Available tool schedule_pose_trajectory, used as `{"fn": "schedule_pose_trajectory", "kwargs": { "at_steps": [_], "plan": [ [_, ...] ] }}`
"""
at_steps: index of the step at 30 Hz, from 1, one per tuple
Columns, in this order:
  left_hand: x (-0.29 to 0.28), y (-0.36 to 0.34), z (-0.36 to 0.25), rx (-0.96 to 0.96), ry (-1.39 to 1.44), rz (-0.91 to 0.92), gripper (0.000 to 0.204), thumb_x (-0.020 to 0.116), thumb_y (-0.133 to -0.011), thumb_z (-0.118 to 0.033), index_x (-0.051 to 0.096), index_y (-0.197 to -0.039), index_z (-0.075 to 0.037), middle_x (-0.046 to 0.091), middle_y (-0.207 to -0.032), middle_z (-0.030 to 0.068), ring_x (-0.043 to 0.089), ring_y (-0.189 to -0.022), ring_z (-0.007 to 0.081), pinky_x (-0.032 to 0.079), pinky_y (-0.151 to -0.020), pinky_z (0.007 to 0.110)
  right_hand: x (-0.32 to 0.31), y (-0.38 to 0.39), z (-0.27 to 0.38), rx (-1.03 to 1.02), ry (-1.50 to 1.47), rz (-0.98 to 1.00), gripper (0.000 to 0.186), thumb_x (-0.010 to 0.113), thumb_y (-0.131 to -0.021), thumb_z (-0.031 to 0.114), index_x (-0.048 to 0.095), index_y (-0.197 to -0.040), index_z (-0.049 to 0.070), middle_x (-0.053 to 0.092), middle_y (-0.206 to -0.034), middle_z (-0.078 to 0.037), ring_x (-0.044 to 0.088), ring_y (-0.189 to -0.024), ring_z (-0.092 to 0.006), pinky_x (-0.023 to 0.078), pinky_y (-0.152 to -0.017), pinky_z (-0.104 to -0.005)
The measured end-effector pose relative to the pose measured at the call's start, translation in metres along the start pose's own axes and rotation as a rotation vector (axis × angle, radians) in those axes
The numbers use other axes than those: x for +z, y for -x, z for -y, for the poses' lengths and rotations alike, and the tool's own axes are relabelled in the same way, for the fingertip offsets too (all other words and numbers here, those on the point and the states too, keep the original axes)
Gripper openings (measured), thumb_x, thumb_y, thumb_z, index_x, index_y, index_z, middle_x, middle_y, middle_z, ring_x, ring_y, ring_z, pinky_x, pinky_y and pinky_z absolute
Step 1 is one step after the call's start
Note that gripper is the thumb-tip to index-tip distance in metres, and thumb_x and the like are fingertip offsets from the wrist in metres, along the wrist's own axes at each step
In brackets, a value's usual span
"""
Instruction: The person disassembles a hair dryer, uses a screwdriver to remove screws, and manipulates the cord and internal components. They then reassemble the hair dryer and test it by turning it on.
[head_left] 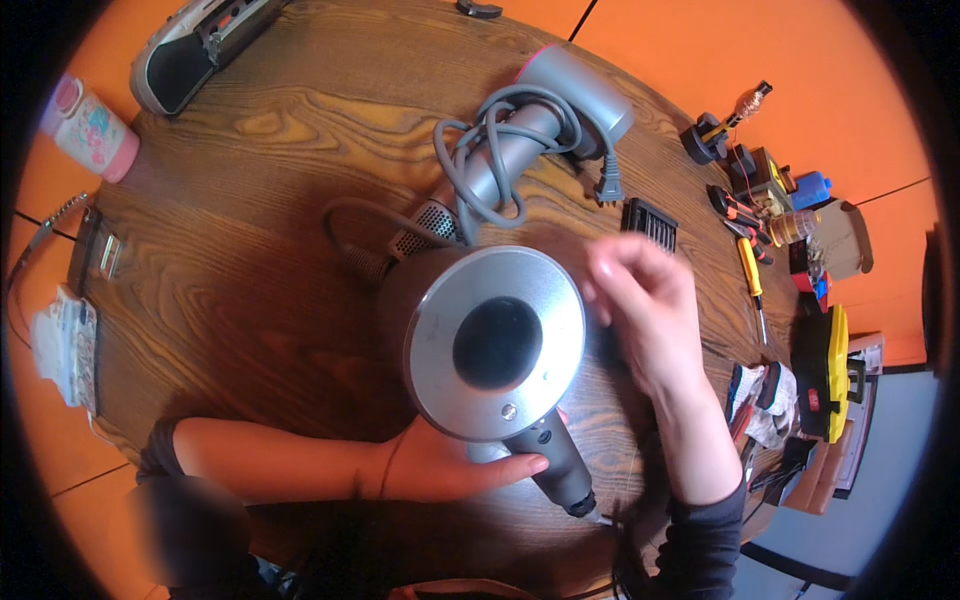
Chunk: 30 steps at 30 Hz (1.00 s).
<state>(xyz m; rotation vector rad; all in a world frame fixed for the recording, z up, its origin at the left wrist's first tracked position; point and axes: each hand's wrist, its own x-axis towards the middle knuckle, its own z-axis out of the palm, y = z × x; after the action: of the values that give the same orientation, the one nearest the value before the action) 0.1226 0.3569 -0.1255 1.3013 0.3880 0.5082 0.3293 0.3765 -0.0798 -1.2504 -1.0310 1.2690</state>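
A silver round-faced device (431, 370) with a dark centre and a dark grey handle is held in my left hand (470, 466), whose thumb lies across the handle. My right hand (636, 300) is just right of the round face, fingers curled together; what they hold, if anything, is hidden. Above lies a grey hair dryer (580, 95) with its cord and plug (608, 185) looped round the handle. A small black case with slots (650, 220) lies beside the plug.
The wooden table (280, 170) holds a pink-capped bottle (95, 135) at left and a long dark object (175, 70) at top left. Along the right are a yellow screwdriver (752, 270), several other tools, an open cardboard box (845, 240), gloves (770, 400) and a yellow-black toolbox (825, 375).
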Motion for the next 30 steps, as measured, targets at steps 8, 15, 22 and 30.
{"fn": "schedule_pose_trajectory", "kwargs": {
  "at_steps": [8,15,22,30],
  "plan": [
    [0.004,0.000,-0.001,-0.013,0.081,-0.018,0.041,0.066,-0.074,-0.008,0.046,-0.110,-0.003,0.055,-0.105,0.0085,0.052,-0.100,0.0167,0.041,-0.087,0.031,0.001,0.066,-0.017,0.245,-0.918,0.240,0.015,0.060,-0.084,0.010,0.059,-0.095,0.001,0.055,-0.086,-0.013,0.055,-0.069,-0.0136,0.045,-0.057,-0.0195],
    [0.001,-0.002,-0.001,0.020,0.100,0.002,0.039,0.064,-0.076,-0.005,0.045,-0.109,-0.002,0.055,-0.102,0.0098,0.053,-0.098,0.0172,0.041,-0.086,0.031,-0.001,0.067,-0.019,0.196,-0.804,0.244,0.015,0.061,-0.083,0.009,0.059,-0.094,-0.001,0.058,-0.085,-0.015,0.057,-0.069,-0.0156,0.046,-0.058,-0.0211],
    [0.005,-0.002,-0.002,0.057,0.177,-0.082,0.039,0.068,-0.075,-0.014,0.049,-0.107,0.000,0.056,-0.097,0.0092,0.054,-0.093,0.0177,0.042,-0.080,0.031,0.008,0.073,-0.008,-0.298,0.175,0.153,0.014,0.070,-0.069,-0.002,0.066,-0.083,-0.002,0.064,-0.082,-0.011,0.061,-0.073,-0.0175,0.049,-0.064,-0.0268],
    [0.006,-0.003,-0.004,0.090,0.195,-0.082,0.034,0.067,-0.075,-0.013,0.052,-0.102,0.002,0.059,-0.095,0.0112,0.058,-0.089,0.0168,0.046,-0.076,0.029,0.017,0.077,-0.015,-0.318,0.165,0.131,0.016,0.073,-0.067,0.003,0.069,-0.082,0.003,0.059,-0.079,-0.008,0.053,-0.072,-0.0141,0.043,-0.064,-0.0241]
  ]
}}
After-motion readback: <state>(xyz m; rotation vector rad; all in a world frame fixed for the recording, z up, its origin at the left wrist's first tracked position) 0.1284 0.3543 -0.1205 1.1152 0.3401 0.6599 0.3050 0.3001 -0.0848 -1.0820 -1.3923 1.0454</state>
